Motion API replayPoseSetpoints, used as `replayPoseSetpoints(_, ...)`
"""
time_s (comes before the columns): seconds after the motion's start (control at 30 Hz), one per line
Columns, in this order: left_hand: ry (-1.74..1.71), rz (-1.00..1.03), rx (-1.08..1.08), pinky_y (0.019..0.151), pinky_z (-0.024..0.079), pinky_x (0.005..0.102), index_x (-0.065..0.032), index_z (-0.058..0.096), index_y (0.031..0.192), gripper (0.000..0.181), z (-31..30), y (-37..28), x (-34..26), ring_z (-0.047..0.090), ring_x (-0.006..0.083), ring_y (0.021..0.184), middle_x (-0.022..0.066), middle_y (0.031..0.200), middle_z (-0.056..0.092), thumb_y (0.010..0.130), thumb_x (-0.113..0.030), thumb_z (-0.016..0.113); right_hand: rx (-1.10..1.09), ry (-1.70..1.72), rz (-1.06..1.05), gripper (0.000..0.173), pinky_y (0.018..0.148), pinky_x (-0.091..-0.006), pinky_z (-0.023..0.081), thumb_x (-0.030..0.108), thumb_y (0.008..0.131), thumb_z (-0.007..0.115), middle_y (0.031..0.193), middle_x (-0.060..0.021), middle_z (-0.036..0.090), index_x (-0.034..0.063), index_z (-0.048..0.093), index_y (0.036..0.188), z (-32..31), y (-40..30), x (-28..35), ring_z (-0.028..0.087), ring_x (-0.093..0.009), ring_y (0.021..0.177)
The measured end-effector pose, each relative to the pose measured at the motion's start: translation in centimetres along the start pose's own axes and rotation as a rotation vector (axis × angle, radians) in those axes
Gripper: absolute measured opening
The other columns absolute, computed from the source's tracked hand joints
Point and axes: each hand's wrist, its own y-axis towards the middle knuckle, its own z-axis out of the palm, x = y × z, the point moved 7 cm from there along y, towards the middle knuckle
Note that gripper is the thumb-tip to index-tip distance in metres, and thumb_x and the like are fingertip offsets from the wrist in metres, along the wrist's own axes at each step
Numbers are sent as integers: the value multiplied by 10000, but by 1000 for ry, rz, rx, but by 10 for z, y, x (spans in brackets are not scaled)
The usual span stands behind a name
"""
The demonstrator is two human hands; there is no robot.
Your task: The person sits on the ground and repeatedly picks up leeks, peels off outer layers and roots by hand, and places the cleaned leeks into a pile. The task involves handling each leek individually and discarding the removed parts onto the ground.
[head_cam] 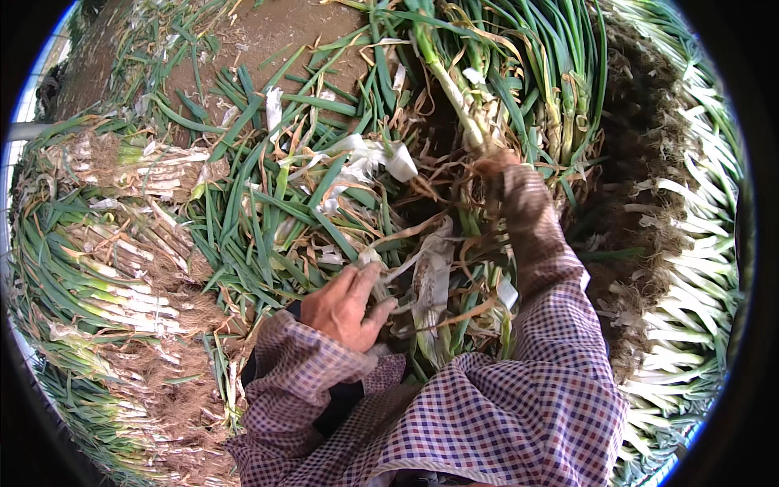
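Note:
My right hand [496, 161], blurred, is at the root end of a green onion [453, 91] whose leaves point away from me; its fingers are partly hidden, and I cannot tell how firmly they grip. Nearer to me, my left hand [347, 307] lies over the peelings with its thumb apart, its fingertips at a pale whitish stalk or skin [369, 259]. Whether the fingers hold it is not clear. Long dry outer skins [432, 286] and brown strands lie between the two hands. White peeled skins [365, 161] rest on cut green leaves ahead of the left hand.
Untrimmed green onions with soil-brown roots [140, 292] are heaped along the left. At the right, cleaner white-stalked onions [688, 329] form a long curved row, roots inward. More onions with upright-looking green leaves [548, 55] stand at the top. Bare brown soil [268, 36] shows at the upper left.

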Motion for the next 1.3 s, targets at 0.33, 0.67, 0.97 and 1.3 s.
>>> replayPoseSetpoints(0.33,13,-53,118,725,497,393,-20,525,1170,518,-3,3,8,608,319,843,174,976,590,759,-299,670,-278,-166,32,457,770,-346,477,385,762,679,922,-130,607,21,568,1016,-115,-72,-101,594,-231,829)
replayPoseSetpoints(0.67,78,-4,144,651,495,376,-34,518,1173,509,1,15,-5,596,276,754,140,913,569,782,-336,638,-161,-314,69,1001,1043,-445,282,571,729,615,1412,-220,232,37,105,1404,68,-3,-21,281,-327,1283)
replayPoseSetpoints(0.97,101,-43,195,708,488,395,-56,512,1181,506,9,22,-7,596,298,814,142,962,576,778,-330,645,-53,-82,152,816,922,-366,468,-23,828,521,1271,-263,401,193,17,1432,76,11,-48,535,-278,1020)
replayPoseSetpoints(1.3,139,-46,244,738,467,414,-64,488,1203,509,14,26,-4,585,300,861,134,1017,559,798,-343,618,-188,-659,-58,644,963,-423,419,85,857,495,1444,-193,169,252,195,1402,-18,-53,-141,395,-350,1204)
